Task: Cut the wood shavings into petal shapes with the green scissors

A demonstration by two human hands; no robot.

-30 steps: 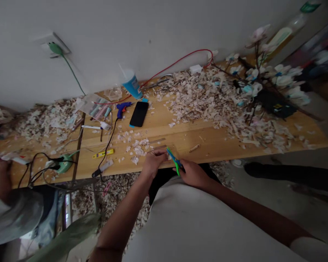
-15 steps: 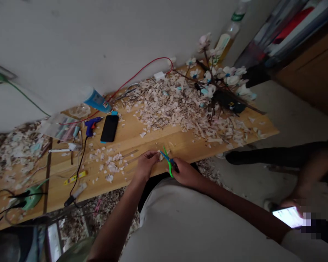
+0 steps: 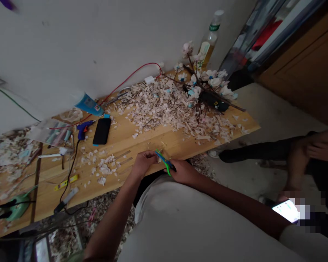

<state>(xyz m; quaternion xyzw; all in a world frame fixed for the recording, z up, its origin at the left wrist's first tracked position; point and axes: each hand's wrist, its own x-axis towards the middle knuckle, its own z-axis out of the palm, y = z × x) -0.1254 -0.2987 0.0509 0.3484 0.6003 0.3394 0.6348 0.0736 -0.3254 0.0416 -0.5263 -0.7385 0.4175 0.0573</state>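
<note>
My right hand (image 3: 183, 171) grips a pair of scissors (image 3: 164, 160) with green and blue parts, near the front edge of the wooden table (image 3: 158, 135). Their blades point up and left, toward the fingertips of my left hand (image 3: 143, 163). Those fingers are pinched together on a small pale flake (image 3: 159, 159), partly hidden by the scissors. It looks like the loose pale flakes (image 3: 107, 165) lying left of my left hand. Whether the blades touch the flake, I cannot tell.
Behind my hands lies a heap of pale shavings (image 3: 158, 105). Flower branches (image 3: 205, 82) and a bottle (image 3: 207, 43) stand at the back right. A black phone (image 3: 101, 131), glue gun (image 3: 84, 129) and yellow-handled tool (image 3: 66, 182) lie left. Another person's hand holds a lit phone (image 3: 286, 210).
The scissor blades have come closer together beside the left fingertips. Both hands stay close together over the table edge. The whole view has shifted, so the table items appear further left.
</note>
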